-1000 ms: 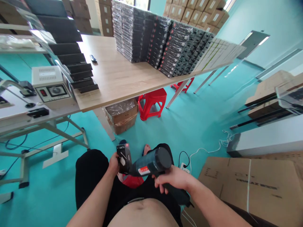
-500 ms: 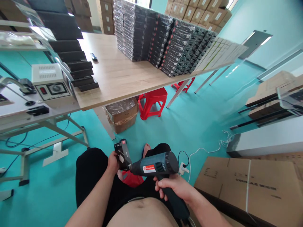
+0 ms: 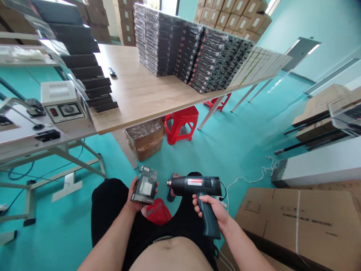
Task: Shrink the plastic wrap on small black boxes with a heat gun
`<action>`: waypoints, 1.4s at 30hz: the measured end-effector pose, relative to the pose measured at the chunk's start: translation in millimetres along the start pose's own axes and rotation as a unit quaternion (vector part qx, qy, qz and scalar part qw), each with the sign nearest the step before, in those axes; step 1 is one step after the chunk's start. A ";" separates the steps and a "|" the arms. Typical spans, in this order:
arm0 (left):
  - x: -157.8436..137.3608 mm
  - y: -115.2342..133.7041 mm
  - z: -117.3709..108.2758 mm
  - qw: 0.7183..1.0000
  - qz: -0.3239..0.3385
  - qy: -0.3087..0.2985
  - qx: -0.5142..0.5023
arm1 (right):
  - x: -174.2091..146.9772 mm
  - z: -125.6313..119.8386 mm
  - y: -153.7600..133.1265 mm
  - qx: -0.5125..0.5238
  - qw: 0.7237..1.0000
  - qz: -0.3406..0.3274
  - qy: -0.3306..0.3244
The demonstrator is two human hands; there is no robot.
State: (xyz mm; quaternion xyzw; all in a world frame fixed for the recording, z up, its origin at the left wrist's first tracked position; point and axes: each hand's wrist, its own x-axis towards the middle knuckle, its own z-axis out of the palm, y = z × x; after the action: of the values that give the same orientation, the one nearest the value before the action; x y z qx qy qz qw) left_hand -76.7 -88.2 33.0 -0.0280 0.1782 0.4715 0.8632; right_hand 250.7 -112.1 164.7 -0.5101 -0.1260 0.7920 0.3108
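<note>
On the long wood-grain worktop [image 3: 126, 90], glossy black boxes [image 3: 210, 62] already stand stacked. The right hand [image 3: 213, 209] grips a dark, pistol-shaped heat gun [image 3: 207, 197]; the left hand [image 3: 133, 196] clasps one small grey-black box [image 3: 146, 184], nozzle [image 3: 169, 183] apart, apparently unfinished.

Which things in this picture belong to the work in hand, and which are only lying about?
Work in hand:
small box, in the left hand
heat gun, in the right hand
perhaps related: stacked dark boxes on the table

Apparently lying about:
red stool by the table
dial unit at left
large carton at right
</note>
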 end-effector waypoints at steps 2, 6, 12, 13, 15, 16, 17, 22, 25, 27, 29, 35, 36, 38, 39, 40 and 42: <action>-1.0 -0.9 -0.3 1.000 0.000 -0.015 0.005 | 7.6 0.4 -0.8 0.074 0.997 -0.001 0.008; -0.5 -4.6 2.0 1.000 0.010 -0.026 0.004 | 12.5 6.8 -1.5 0.130 0.991 -0.009 -0.018; -0.7 -6.2 7.9 0.999 -0.019 -0.023 0.014 | 18.3 15.3 -0.2 0.130 0.990 0.011 -0.046; -1.1 -6.1 9.2 0.999 -0.023 -0.021 0.017 | 19.4 15.9 -0.2 0.128 0.991 0.012 -0.048; -1.8 -6.2 11.9 0.999 -0.032 -0.012 0.023 | 20.9 17.0 -0.4 0.123 0.991 0.013 -0.050; -2.1 -6.5 13.1 0.999 -0.034 -0.004 0.025 | 21.3 17.7 -0.7 0.123 0.991 0.014 -0.051; -2.3 -6.9 14.3 0.999 -0.036 0.007 0.029 | 21.4 18.5 -1.1 0.123 0.991 0.014 -0.052; -1.8 -9.9 18.7 0.997 -0.037 0.057 0.038 | 21.8 23.4 -4.0 0.116 0.992 0.011 -0.051; -1.5 -10.6 20.6 0.996 -0.047 0.070 0.032 | 24.0 25.8 -6.3 0.102 0.993 0.007 -0.053; -1.5 -10.4 21.9 0.995 -0.051 0.079 0.028 | 27.0 28.4 -7.7 0.088 0.994 0.002 -0.059; -1.7 -10.0 23.0 0.994 -0.060 0.088 0.032 | 30.4 33.2 -8.7 0.075 0.995 -0.002 -0.066; 0.5 -8.5 17.3 0.988 -0.068 0.125 0.058 | 20.9 54.6 -12.3 -0.005 0.996 -0.020 -0.090; 1.4 -8.2 14.8 0.986 -0.059 0.142 0.059 | 15.6 57.7 -14.1 -0.060 0.992 -0.019 -0.110; 3.2 -7.5 10.0 0.982 -0.028 0.176 0.055 | 5.8 63.7 -19.1 -0.185 0.969 -0.007 -0.162; 3.9 -7.3 8.2 0.981 -0.013 0.186 0.052 | 2.9 66.8 -21.9 -0.231 0.956 -0.001 -0.181; 4.5 -7.3 7.0 0.981 -0.004 0.187 0.048 | 1.7 70.1 -24.6 -0.256 0.949 -0.003 -0.185; 5.0 -7.3 6.3 0.986 -0.010 0.164 0.038 | 4.3 77.1 -29.1 -0.262 0.953 -0.043 -0.144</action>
State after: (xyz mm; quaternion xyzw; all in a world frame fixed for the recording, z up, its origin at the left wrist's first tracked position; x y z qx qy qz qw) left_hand -66.5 -86.9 36.4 -0.0741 0.3345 0.4452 0.8273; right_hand 191.7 -77.8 211.1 -0.4485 -0.3942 0.7819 0.1791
